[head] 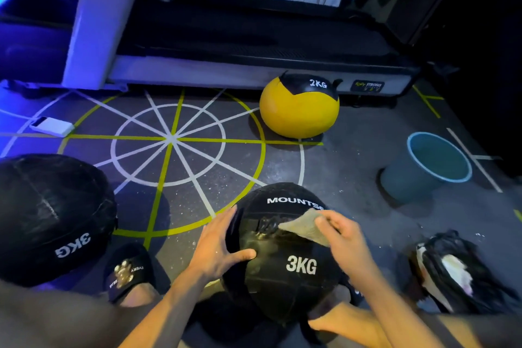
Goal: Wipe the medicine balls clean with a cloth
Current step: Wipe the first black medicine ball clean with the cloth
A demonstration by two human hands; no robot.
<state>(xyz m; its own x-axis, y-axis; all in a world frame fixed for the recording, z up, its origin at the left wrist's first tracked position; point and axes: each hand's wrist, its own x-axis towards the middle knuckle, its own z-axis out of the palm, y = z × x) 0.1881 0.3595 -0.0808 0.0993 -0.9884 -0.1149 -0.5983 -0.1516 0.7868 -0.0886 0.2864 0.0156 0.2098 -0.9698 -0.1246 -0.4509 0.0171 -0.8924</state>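
A black medicine ball (285, 257) marked "3KG" and "MOUNTS…" sat on the floor (353, 150) directly in front of the person, between the knees. The left hand (223, 246) lay on the ball's left flank with its grip apart: fingers spread flat against the surface, thumb pointing toward the printed weight. The right hand (341, 237) was on the ball's upper right side, its grip clamped on a pale cloth (305, 227), fingers curled over the fabric and pressing it to the ball. The cloth's free corner stuck out leftward from under the fingers, lying on the top of the ball beside a wet-looking smear.

A second black ball (53, 217), also marked "3KG", rested on the floor to the left, well apart from both hands. A yellow ball (299, 110) marked "2KG" sat farther off against the treadmill base (254, 65). A blue bucket (423, 172) stood to the right, and a dark crumpled bag (457, 268) lay near the right forearm. A black slipper (130, 271) was under the left arm.
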